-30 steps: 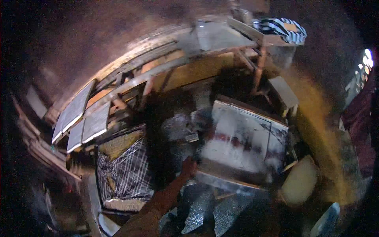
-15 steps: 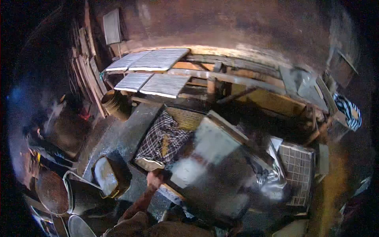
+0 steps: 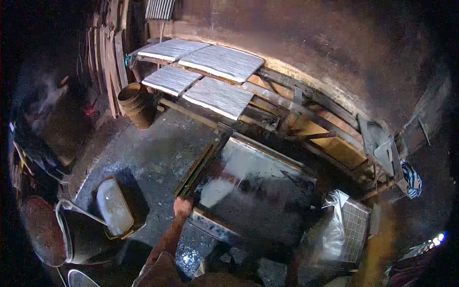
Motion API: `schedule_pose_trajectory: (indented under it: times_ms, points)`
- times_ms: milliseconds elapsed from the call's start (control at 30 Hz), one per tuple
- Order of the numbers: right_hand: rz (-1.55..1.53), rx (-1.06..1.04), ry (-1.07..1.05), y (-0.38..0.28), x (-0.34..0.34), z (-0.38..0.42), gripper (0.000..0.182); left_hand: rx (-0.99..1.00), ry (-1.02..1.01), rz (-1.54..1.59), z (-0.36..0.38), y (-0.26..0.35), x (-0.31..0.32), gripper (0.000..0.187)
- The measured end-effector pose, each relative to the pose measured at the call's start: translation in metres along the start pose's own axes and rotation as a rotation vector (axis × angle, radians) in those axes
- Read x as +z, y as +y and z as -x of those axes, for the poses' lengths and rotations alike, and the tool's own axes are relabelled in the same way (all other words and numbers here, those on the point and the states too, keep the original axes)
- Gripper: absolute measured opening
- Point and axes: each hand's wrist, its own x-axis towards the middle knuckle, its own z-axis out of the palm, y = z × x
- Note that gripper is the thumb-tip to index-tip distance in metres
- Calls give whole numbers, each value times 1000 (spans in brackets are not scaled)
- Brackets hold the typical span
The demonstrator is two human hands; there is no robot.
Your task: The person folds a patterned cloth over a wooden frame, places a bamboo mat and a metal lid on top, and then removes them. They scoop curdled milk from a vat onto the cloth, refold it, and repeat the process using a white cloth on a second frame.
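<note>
My left hand (image 3: pixel 182 206) is closed on the near end of a narrow wooden-framed panel (image 3: pixel 200 167), now seen nearly edge-on. The panel stands along the left side of a wide, shallow rectangular vat (image 3: pixel 213 222). Pale patches and a dark, glossy surface (image 3: pixel 258 165) show inside the vat, partly blurred by haze or reflection. The plaid cloth on the panel's face is hidden from this angle. My right hand cannot be made out in the dark area at the bottom.
Corrugated pale sheets (image 3: pixel 222 62) rest on a rack behind the vat. A bucket (image 3: pixel 136 103) stands at the back left, a rectangular can of whitish contents (image 3: pixel 114 208) at the left. A gridded frame (image 3: pixel 356 225) with shiny plastic (image 3: pixel 334 229) lies right. Planks (image 3: pixel 112 62) lean on the wall.
The panel has swung from lying open with its plaid cloth showing to nearly edge-on, with my left hand still on its near end. My view has shifted and tilted.
</note>
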Motion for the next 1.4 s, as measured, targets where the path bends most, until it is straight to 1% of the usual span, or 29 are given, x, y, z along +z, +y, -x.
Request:
schedule_pose_trajectory:
  times_ms: [67, 200, 233, 267, 333, 367, 500, 533, 600, 633, 667, 700, 767, 800, 833, 867, 900, 933, 967, 1000, 1033, 1067, 1100, 1167, 1233, 1267, 1300, 1333, 1400]
  points:
    - [14, -7, -2, -8, -3, 1, 39, -49, -15, 285, -13, -5, 11, 28]
    - [60, -62, -14, -30, -16, -1, 39, -39, -91, 241, -4, 20, -8, 43]
    - [73, -83, -21, -35, -18, -2, 39, 135, 32, 305, -5, 4, 8, 49]
    - [85, -104, -22, -41, -20, -4, 39, 128, 20, 301, -9, 3, 12, 49]
    - [111, -155, -31, -50, -24, -7, 39, 232, -120, 439, -23, 8, 12, 49]
    - [123, -169, -39, -53, -25, -6, 39, 212, -135, 428, -27, 0, 18, 49]
    - [185, -317, -70, -65, -22, -5, 39, 443, -200, 735, -45, -37, 37, 64]
    - [214, -369, -76, -65, -18, -2, 39, 435, -212, 723, -41, -40, 28, 64]
    - [336, -500, -89, -63, -16, 4, 39, 329, -525, 557, -15, -21, -13, 69]
    - [448, -596, -78, -61, -12, 7, 39, 431, -416, 223, -20, -25, 2, 63]
    - [572, -703, -63, -54, -6, 11, 39, 447, -436, 209, -27, -40, 17, 63]
    - [569, -684, -41, -76, 13, 21, 39, 331, -484, 597, -33, -64, 32, 61]
    - [-450, -38, 56, -108, 48, 35, 43, 194, -593, 1196, -60, -100, 58, 58]
    - [-356, -82, 16, -52, 37, 7, 42, 155, -641, 1416, -72, -106, 64, 57]
    - [-259, -121, -27, 4, 23, -20, 41, 131, -563, 1153, -71, -92, 44, 54]
    - [-391, -45, 42, -4, 41, -13, 41, 125, -474, 893, -69, -75, 22, 51]
    - [-526, 23, 109, -21, 70, -15, 41, 459, -437, 582, -84, -80, 20, 52]
    - [-215, -104, 71, -28, 82, -19, 42, 784, -363, 265, -102, -92, 12, 52]
    - [103, -211, 35, -29, 91, -20, 42, 562, -398, 221, -118, -98, 9, 50]
    - [177, -199, 158, -20, 108, -16, 42, 341, -423, 168, -134, -105, 8, 48]
    - [250, -176, 284, -14, 129, -13, 43, 399, -446, 306, -158, -138, 11, 48]
    - [132, -45, 230, -56, 142, -3, 40, 452, -475, 446, -182, -148, 20, 48]
    - [6, 78, 175, -108, 150, 7, 38, 434, -396, 354, -171, -127, -1, 48]
    - [262, -120, 233, -129, 163, 6, 33, 439, -120, 72, -136, -62, -33, 46]
    - [130, -627, 656, -80, 213, -12, 31, 421, 155, -132, -89, 9, -47, 46]
    - [117, -610, 681, -80, 216, -13, 31, 406, 226, -143, -61, 47, -50, 46]
    - [55, -569, 554, -88, 216, -13, 33, 536, 279, -26, -56, 67, -40, 47]
    - [-8, -535, 401, -93, 211, -9, 35, 526, 243, 50, -38, 79, -33, 44]
    - [-133, -467, 94, -113, 191, 1, 39, 556, 29, 535, -16, 118, 1, 42]
